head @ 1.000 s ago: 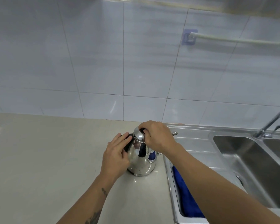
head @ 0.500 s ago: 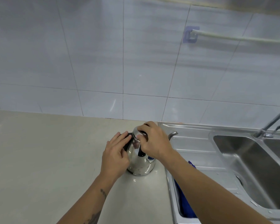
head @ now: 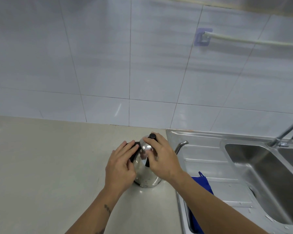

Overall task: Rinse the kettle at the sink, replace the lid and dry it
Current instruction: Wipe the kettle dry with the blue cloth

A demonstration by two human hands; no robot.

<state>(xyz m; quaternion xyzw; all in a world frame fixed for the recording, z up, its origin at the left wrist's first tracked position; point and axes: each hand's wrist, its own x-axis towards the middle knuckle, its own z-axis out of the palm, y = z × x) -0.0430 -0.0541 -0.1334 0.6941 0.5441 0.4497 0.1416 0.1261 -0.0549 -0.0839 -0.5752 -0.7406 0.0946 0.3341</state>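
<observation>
I am bracing the kettle [head: 146,173], standing at the counter's [head: 49,166] right edge beside the sink [head: 260,174], with my left hand [head: 120,168] curled around its handle while my right hand [head: 161,159] is pinching the lid [head: 146,145] to free it.

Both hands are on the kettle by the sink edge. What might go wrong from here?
1. The kettle stands on the counter close to the sink's raised rim; a sideways tug on the lid might knock it against that rim or tip it.
2. The right hand grips smooth, shiny metal, so the lid may slip.
3. The thin spout overhangs the draining board and could catch when lifted.
</observation>
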